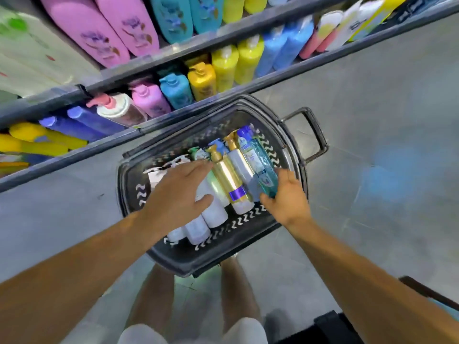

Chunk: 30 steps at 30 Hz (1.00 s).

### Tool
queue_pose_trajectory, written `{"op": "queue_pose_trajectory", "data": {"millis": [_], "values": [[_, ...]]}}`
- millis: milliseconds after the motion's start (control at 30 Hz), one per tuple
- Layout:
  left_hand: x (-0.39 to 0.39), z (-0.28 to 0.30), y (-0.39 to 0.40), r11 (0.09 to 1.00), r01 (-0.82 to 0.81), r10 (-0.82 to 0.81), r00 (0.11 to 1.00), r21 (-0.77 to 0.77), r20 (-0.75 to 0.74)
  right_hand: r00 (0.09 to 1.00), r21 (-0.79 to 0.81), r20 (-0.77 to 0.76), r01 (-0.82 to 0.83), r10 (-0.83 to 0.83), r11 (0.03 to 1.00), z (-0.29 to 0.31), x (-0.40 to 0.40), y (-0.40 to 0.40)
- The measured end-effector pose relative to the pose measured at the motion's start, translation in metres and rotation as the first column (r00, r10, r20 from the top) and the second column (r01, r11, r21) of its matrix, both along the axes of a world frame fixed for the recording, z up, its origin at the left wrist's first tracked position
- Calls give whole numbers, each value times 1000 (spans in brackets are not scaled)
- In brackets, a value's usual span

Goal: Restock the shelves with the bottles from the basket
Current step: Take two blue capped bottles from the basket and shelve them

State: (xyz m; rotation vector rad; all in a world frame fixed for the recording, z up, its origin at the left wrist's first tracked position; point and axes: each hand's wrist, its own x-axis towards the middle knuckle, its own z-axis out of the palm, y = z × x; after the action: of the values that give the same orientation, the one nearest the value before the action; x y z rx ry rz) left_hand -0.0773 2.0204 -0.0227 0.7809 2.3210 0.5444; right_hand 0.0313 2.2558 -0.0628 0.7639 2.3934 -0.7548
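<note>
Reaching into the black basket (173,254) on the floor below the shelves (173,48), the left hand (178,194) lies spread on the white bottles (213,214), while the right hand (285,197) curls around the teal bottle (263,165) beside the gold bottle (227,177).

Bottles (224,180) lie side by side in the basket (173,256) on the floor (372,120) — shelves (173,68) stand behind it.

You stand in a shop aisle, it seems: tiered shelves (173,49) of bright bottles (224,67), a basket (173,256) on grey floor (372,120).
</note>
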Motion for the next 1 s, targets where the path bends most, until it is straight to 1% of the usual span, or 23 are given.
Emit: {"op": "queue_pose_trajectory", "data": {"millis": [133,233,300,367,433,500,567,633,700,800,867,1000], "values": [[-3,-51,16,1000,-1,1,998,-14,58,998,9,0,60,-60,998,-56,-12,9],[-6,-81,24,1000,-7,10,995,-29,97,995,16,40,89,-90,996,-89,-21,13],[-7,-95,27,999,-19,23,992,-31,123,991,35,54,121,-123,992,-104,-24,13],[-7,-103,29,999,-43,47,988,-33,150,988,36,31,151,-152,988,-110,-25,14],[-7,-106,33,996,-84,88,979,-31,184,969,-43,-13,245,-245,969,-108,-22,14],[-7,-104,39,993,-117,118,971,-18,208,920,-188,-20,380,-391,906,-98,-16,12],[-7,-101,46,986,-167,159,954,10,253,861,-376,37,483,-508,791,-84,-9,7],[-9,-97,53,962,-270,240,903,37,356,818,-560,95,516,-568,649,-72,-3,-1],[-13,-92,59,930,-361,291,839,69,461,794,-679,129,507,-593,531,-64,1,-10],[-17,-89,63,885,-447,306,770,131,560,792,-751,158,485,-590,448,-61,-2,-25],[-17,-91,63,866,-480,320,747,140,583,792,-783,179,474,-583,403,-62,-5,-35],[-16,-99,60,828,-552,395,699,98,597,808,-807,197,455,-556,375,-66,-14,-49]]}}
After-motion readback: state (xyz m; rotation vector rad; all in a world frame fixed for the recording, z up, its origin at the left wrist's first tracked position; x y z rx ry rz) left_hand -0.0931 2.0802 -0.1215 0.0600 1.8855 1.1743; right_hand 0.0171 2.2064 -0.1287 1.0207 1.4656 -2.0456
